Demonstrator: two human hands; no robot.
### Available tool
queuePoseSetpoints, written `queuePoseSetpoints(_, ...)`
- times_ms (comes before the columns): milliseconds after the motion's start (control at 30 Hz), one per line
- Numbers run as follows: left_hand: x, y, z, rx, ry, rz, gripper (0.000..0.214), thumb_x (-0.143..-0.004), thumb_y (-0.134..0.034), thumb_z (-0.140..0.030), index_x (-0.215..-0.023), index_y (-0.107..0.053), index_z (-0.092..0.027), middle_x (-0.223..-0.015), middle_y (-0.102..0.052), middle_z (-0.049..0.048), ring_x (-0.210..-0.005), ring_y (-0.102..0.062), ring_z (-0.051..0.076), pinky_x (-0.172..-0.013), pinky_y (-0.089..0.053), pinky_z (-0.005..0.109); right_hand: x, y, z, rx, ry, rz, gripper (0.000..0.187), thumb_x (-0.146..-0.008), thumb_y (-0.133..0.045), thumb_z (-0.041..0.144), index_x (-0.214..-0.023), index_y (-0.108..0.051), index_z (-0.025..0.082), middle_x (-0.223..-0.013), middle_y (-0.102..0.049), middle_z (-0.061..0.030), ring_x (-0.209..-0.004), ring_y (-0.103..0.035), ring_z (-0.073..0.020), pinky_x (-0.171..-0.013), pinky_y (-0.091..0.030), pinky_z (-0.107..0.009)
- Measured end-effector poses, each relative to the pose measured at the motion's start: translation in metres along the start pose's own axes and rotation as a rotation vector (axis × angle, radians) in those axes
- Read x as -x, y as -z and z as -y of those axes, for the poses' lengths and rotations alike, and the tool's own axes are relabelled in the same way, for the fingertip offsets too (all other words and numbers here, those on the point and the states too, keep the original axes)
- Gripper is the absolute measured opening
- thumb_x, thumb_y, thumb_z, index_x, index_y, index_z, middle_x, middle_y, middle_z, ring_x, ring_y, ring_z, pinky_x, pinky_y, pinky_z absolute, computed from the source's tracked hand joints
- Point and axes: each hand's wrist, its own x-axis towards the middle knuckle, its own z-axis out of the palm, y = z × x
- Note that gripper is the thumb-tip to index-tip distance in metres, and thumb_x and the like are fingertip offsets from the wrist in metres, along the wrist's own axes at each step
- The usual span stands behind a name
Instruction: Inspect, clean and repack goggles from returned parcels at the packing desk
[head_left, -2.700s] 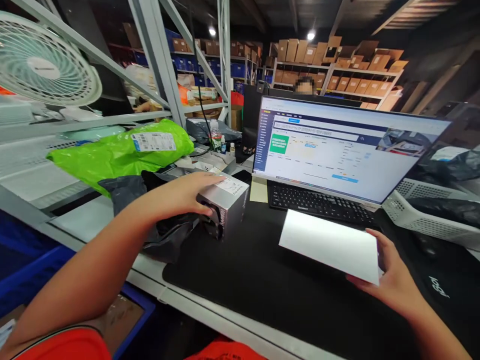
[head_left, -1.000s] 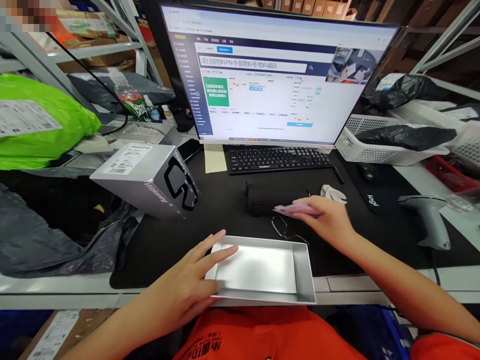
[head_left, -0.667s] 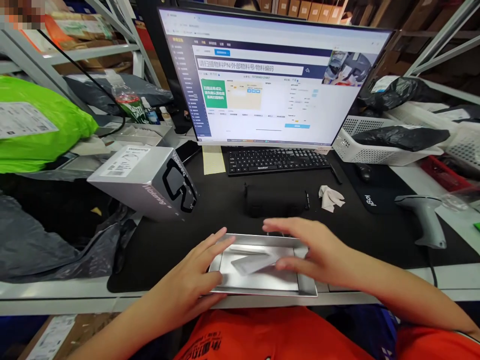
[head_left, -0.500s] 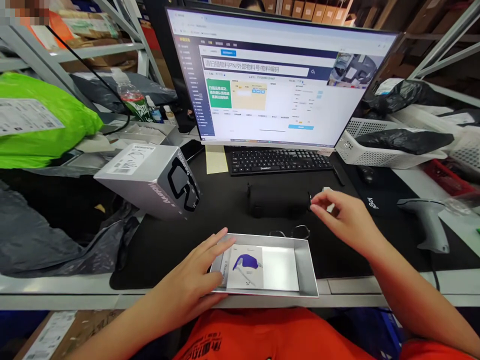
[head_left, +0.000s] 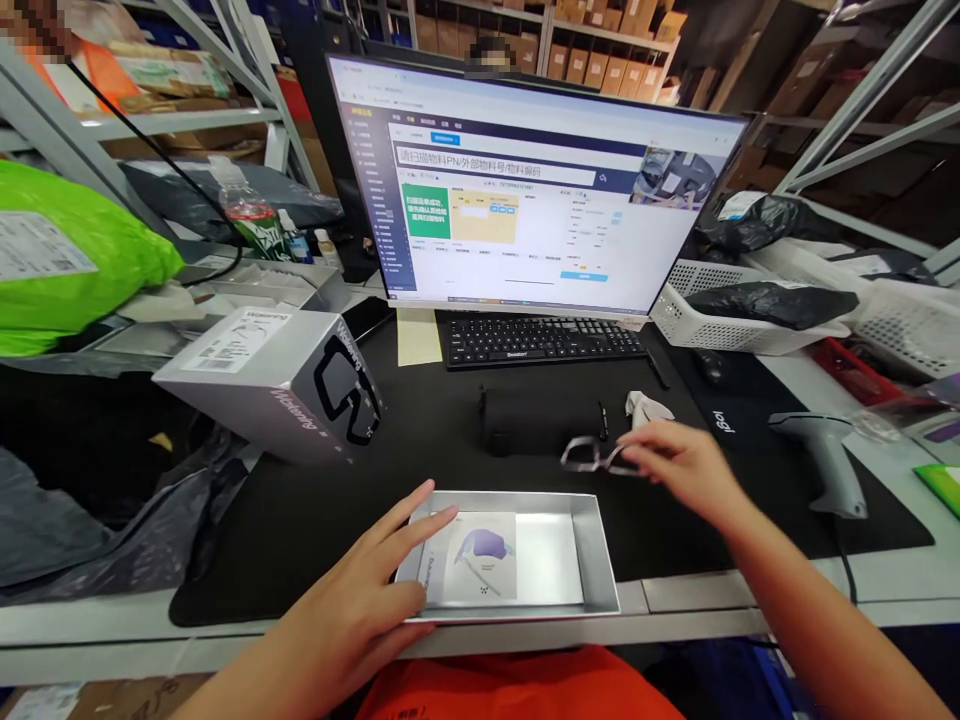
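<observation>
An open shallow grey box [head_left: 609, 560] lies near the front edge of the desk. Inside are a white card [head_left: 480, 560] printed with purple eyewear and a pale panel beside it. My left hand [head_left: 375, 580] grips the left end of this box, its upper fingers stretched over the rim. Beyond the box, my right hand [head_left: 679, 465] pinches a thin eyeglass frame [head_left: 589, 455] at its right side. Behind the frame lies a black cylindrical case [head_left: 525, 420]. A crumpled white cloth or wrapper [head_left: 645, 407] rests just past my right fingers.
At left stands a grey eyewear carton [head_left: 262, 390] beside a dark plastic bag [head_left: 97, 500]. A keyboard [head_left: 540, 340] sits below the monitor [head_left: 525, 200]. A barcode scanner [head_left: 821, 455], a mouse [head_left: 707, 366] and a white basket [head_left: 742, 325] occupy the right.
My right hand has taken hold of the eyeglass frame, lifting it from beside the box. The white cloth now shows behind that hand. My left hand stays at the box, and the view has shifted.
</observation>
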Motion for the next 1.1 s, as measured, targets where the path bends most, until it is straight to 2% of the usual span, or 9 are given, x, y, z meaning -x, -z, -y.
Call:
queuePoseSetpoints(133,0.000,-0.002,-0.001,0.002,0.000,-0.023,0.020,-0.086,-0.064,-0.009,-0.069,-0.058,-0.018,-0.160,-0.041,0.0052,-0.155,-0.021,0.034,-0.115,-0.047,0.044,-0.048,0.044,-0.019,0.092,-0.090,-0.441,0.038,-0.087,-0.066,0.051,-0.100,-0.073,0.016,-0.065,-0.067,-0.0036,-0.055,-0.063,-0.0164,-0.049,-0.052,-0.027)
queuePoseSetpoints(267,0.000,-0.003,-0.002,0.001,0.006,-0.029,0.021,-0.087,-0.063,-0.011,-0.068,-0.059,-0.018,-0.160,-0.042,0.0045,-0.156,-0.019,0.033,-0.115,-0.047,0.043,-0.087,0.038,-0.044,0.248,-0.104,-0.360,0.034,-0.082,-0.068,0.048,-0.077,-0.072,0.015,-0.065,-0.066,-0.0096,-0.062,-0.066,-0.0248,-0.057,-0.057,-0.039)
queuePoseSetpoints(400,0.002,-0.002,0.000,-0.020,0.011,-0.033,0.020,-0.089,-0.061,-0.013,-0.071,-0.061,-0.019,-0.160,-0.042,0.0028,-0.156,-0.018,0.031,-0.119,-0.043,0.045,-0.094,0.017,-0.036,0.409,0.046,-0.363,0.023,-0.081,-0.071,0.038,-0.086,-0.075,0.016,-0.114,-0.069,-0.0199,-0.120,-0.059,-0.0405,-0.104,-0.045,-0.062)
queuePoseSetpoints(467,0.001,-0.001,0.002,-0.037,-0.004,-0.035,0.017,-0.088,-0.063,-0.013,-0.072,-0.062,-0.020,-0.158,-0.045,0.0031,-0.155,-0.022,0.030,-0.119,-0.043,0.044,-0.091,0.010,-0.020,0.429,0.205,-0.243,0.031,-0.087,-0.066,0.040,-0.107,-0.074,0.019,-0.130,-0.063,-0.0173,-0.131,-0.052,-0.0376,-0.112,-0.037,-0.061)
queuePoseSetpoints(533,-0.003,0.002,0.004,-0.040,-0.019,-0.043,0.016,-0.086,-0.064,-0.011,-0.073,-0.062,-0.020,-0.154,-0.051,0.0044,-0.153,-0.028,0.028,-0.118,-0.044,0.041,-0.089,0.001,-0.002,0.414,0.357,0.070,0.054,-0.085,-0.070,0.045,-0.134,-0.062,0.022,-0.140,-0.059,-0.0138,-0.132,-0.054,-0.0327,-0.113,-0.041,-0.055)
queuePoseSetpoints(600,-0.008,0.004,0.004,-0.032,-0.029,-0.063,0.017,-0.085,-0.065,-0.009,-0.072,-0.062,-0.020,-0.149,-0.055,0.0060,-0.150,-0.034,0.027,-0.116,-0.045,0.039,-0.086,-0.011,0.012,0.442,0.408,0.362,0.089,-0.073,-0.082,0.045,-0.151,-0.045,0.026,-0.151,-0.051,-0.0133,-0.135,-0.053,-0.0322,-0.112,-0.044,-0.051)
queuePoseSetpoints(667,-0.014,0.006,0.004,-0.031,-0.038,-0.089,0.016,-0.084,-0.066,-0.010,-0.073,-0.063,-0.020,-0.147,-0.057,0.0074,-0.146,-0.040,0.026,-0.117,-0.044,0.039,-0.086,-0.024,0.020,0.526,0.377,0.456,0.107,-0.060,-0.089,0.037,-0.155,-0.040,0.026,-0.152,-0.050,-0.0144,-0.133,-0.055,-0.0350,-0.109,-0.047,-0.051)
queuePoseSetpoints(900,-0.023,0.003,0.004,-0.071,-0.034,-0.159,0.006,-0.085,-0.071,-0.017,-0.084,-0.070,-0.023,-0.138,-0.063,0.0067,-0.134,-0.054,0.024,-0.126,-0.030,0.048,-0.097,-0.020,-0.013,0.397,0.401,0.330,0.094,-0.059,-0.087,0.028,-0.145,-0.050,0.023,-0.142,-0.059,-0.0116,-0.128,-0.059,-0.0327,-0.111,-0.045,-0.049)
queuePoseSetpoints(1100,-0.051,0.008,0.029,-0.096,0.016,-0.231,0.006,-0.087,-0.068,-0.017,-0.082,-0.069,-0.020,-0.131,-0.065,0.0095,-0.129,-0.056,0.026,-0.118,-0.040,0.051,-0.104,0.012,-0.020,0.349,0.559,-0.123,0.080,-0.065,-0.086,0.039,-0.136,-0.053,0.022,-0.133,-0.063,-0.0134,-0.121,-0.063,-0.0332,-0.106,-0.049,-0.051)
